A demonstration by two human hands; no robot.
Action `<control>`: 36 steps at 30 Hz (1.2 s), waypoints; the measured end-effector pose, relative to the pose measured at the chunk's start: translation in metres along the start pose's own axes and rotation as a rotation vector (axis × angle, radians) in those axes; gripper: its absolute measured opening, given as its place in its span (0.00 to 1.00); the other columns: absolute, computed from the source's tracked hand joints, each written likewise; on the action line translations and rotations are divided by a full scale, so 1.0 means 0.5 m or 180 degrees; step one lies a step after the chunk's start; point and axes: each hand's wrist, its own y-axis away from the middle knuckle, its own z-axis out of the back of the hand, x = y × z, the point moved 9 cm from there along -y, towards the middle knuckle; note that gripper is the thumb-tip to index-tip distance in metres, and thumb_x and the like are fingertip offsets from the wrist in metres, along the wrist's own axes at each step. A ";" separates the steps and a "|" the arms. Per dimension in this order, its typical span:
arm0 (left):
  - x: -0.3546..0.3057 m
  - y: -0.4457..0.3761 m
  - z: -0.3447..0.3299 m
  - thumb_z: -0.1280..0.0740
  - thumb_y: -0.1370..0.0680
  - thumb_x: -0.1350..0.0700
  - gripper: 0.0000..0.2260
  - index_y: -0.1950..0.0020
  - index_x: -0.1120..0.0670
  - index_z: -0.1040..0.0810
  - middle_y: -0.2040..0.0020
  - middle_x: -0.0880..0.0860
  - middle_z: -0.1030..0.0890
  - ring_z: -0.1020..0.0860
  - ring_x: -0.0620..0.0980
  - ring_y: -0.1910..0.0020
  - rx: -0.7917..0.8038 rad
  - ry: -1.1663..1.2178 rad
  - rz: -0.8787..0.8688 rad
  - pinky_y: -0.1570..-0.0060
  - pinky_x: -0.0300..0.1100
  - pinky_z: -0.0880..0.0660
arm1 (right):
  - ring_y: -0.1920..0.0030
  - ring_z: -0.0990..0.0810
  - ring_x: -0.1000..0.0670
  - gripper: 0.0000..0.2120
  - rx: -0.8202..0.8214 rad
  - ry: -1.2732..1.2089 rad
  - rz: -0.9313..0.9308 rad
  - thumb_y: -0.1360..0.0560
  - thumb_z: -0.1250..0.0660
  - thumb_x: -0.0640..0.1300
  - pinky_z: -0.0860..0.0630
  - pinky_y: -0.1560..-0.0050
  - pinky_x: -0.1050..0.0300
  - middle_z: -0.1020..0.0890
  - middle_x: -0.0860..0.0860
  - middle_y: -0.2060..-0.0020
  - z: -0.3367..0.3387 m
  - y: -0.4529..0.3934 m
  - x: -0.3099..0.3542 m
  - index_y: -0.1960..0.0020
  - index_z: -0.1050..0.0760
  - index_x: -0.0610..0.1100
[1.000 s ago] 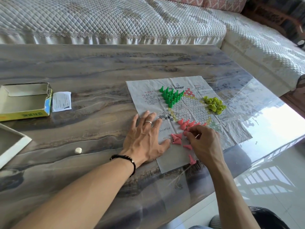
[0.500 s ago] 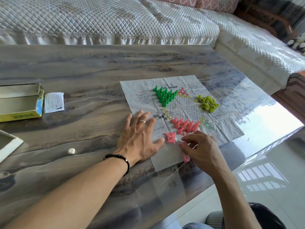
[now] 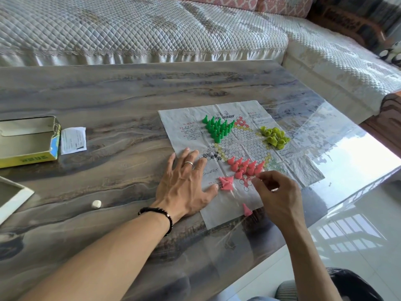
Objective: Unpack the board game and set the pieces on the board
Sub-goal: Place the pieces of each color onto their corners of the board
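A creased paper game board [image 3: 303,170] lies flat on the marbled table. Standing on it are a triangle of dark green pieces [image 3: 218,128] and a block of pink pieces [image 3: 244,166]; a heap of yellow-green pieces [image 3: 274,137] lies at the right. A few pink pieces [image 3: 226,184] lie tipped over near my left thumb, and one more pink piece [image 3: 247,210] lies at the board's near edge. My left hand [image 3: 186,187] presses flat on the board's left side, fingers spread. My right hand [image 3: 277,196] pinches a pink piece at the near edge of the standing pink block.
The open yellow game box [image 3: 28,141] sits at the far left with a white paper slip [image 3: 73,140] beside it. A white die [image 3: 96,204] rests on the table left of my wrist. The box lid [image 3: 10,196] pokes in at the left edge. A quilted sofa [image 3: 152,29] runs behind the table.
My right hand dropped to the loose pink pieces near the board's edge, then came back up to the standing pink block. My left hand stayed flat on the board.
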 end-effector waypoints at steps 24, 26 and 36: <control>-0.001 0.000 0.002 0.49 0.25 0.32 0.35 0.23 0.51 0.42 0.21 0.55 0.45 0.51 0.53 0.22 0.0018 -0.0029 -0.0014 0.25 0.59 0.52 | 0.60 0.24 0.53 0.02 0.0240 0.0786 0.0024 0.28 0.29 0.44 0.30 0.61 0.59 0.19 0.53 0.61 -0.037 -0.021 -0.007 0.56 0.17 0.49; 0.000 0.000 0.002 0.49 0.25 0.32 0.35 0.23 0.51 0.42 0.21 0.55 0.45 0.51 0.53 0.22 0.0013 -0.0012 -0.0008 0.25 0.59 0.52 | 0.60 0.23 0.52 0.02 0.0227 0.0785 -0.0001 0.28 0.29 0.45 0.27 0.59 0.55 0.19 0.53 0.62 -0.039 -0.024 -0.009 0.57 0.17 0.49; -0.001 0.001 0.007 0.48 0.25 0.33 0.34 0.24 0.51 0.40 0.21 0.56 0.43 0.49 0.54 0.22 -0.0058 0.0041 -0.0014 0.24 0.57 0.54 | 0.64 0.23 0.55 0.05 0.0425 0.0580 -0.0017 0.27 0.30 0.47 0.30 0.64 0.61 0.20 0.55 0.66 -0.022 0.014 -0.001 0.61 0.19 0.49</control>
